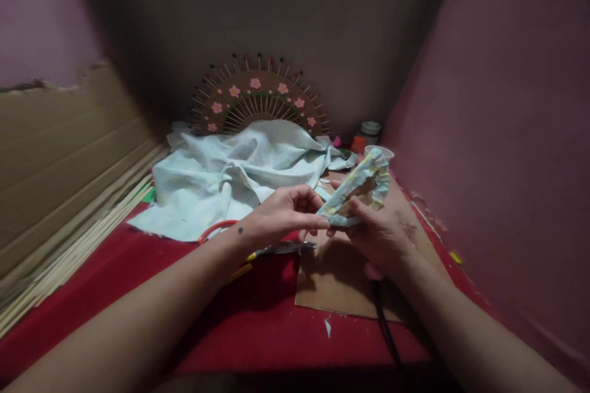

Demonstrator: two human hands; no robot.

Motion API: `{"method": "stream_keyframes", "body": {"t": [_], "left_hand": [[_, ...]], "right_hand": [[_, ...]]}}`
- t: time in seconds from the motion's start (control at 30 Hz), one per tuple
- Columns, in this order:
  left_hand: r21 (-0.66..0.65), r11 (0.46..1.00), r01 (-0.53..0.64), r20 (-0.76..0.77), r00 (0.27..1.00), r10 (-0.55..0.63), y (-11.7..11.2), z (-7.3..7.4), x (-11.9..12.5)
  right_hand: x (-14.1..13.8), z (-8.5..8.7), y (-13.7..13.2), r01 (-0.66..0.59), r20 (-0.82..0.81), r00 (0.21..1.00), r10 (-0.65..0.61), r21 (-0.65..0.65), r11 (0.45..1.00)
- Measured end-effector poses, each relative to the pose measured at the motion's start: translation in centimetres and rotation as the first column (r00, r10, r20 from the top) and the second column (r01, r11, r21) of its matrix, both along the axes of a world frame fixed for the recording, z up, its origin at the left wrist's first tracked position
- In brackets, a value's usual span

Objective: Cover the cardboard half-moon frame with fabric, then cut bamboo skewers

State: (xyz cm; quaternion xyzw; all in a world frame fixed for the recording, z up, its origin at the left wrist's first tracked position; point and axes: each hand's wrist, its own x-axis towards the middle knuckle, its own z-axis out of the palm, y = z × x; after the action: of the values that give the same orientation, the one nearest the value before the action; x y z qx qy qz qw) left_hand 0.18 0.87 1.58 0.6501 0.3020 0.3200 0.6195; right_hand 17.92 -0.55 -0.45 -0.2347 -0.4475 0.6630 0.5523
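A piece of brown cardboard edged with folded pale blue cloth [351, 187] is held up between my two hands. My left hand [292, 212] pinches its lower left corner between thumb and fingers. My right hand [380, 233] grips its lower right side, thumb across the brown face and fingers behind, partly hidden. Under my left wrist lie scissors with an orange handle [209, 230] and metal blades [288, 248], partly covered by the forearm. Below the held piece, a flat cardboard sheet [332, 285] rests on the red cloth [249, 331].
Crumpled pale blue cloth [198, 178] spreads behind my hands. A fan-shaped ornament with pink flowers [255, 83] stands at the back. Thin sticks [78, 245] line the left side. A clear cup [385, 151], a lidded jar [369, 129] and a black cord [385, 325] are on the right.
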Motion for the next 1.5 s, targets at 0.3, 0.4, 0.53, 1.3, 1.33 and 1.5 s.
{"method": "stream_keyframes", "body": {"t": [0.3, 0.4, 0.53, 1.3, 1.33, 1.5], "left_hand": [[0.21, 0.96, -0.184, 0.019, 0.983, 0.184, -0.1, -0.5, 0.5], [0.256, 0.932, -0.256, 0.042, 0.966, 0.254, -0.1, -0.5, 0.5], [0.369, 0.882, -0.293, 0.043, 0.953, 0.298, 0.0, -1.0, 0.6], [0.67, 0.619, -0.41, 0.053, 0.858, 0.511, 0.1, -1.6, 0.5], [0.678, 0.6, -0.425, 0.07, 0.85, 0.522, 0.1, -1.6, 0.4], [0.708, 0.562, -0.428, 0.1, 0.848, 0.521, 0.0, -1.6, 0.4]], "right_hand": [[0.5, 0.5, -0.3, -0.045, 0.037, 0.998, 0.044, 0.026, 0.999], [0.6, 0.8, -0.3, -0.039, 0.012, 0.999, 0.039, 0.041, 0.998], [0.7, 0.6, 0.0, -0.022, 0.021, 1.0, 0.021, 0.057, 0.998], [0.0, 0.3, 0.0, 0.092, -0.039, 0.995, -0.091, 0.014, 0.996], [0.0, 0.3, 0.1, 0.1, -0.032, 0.995, -0.099, 0.017, 0.995], [0.1, 0.1, 0.3, 0.111, 0.034, 0.993, -0.111, 0.011, 0.994]]}}
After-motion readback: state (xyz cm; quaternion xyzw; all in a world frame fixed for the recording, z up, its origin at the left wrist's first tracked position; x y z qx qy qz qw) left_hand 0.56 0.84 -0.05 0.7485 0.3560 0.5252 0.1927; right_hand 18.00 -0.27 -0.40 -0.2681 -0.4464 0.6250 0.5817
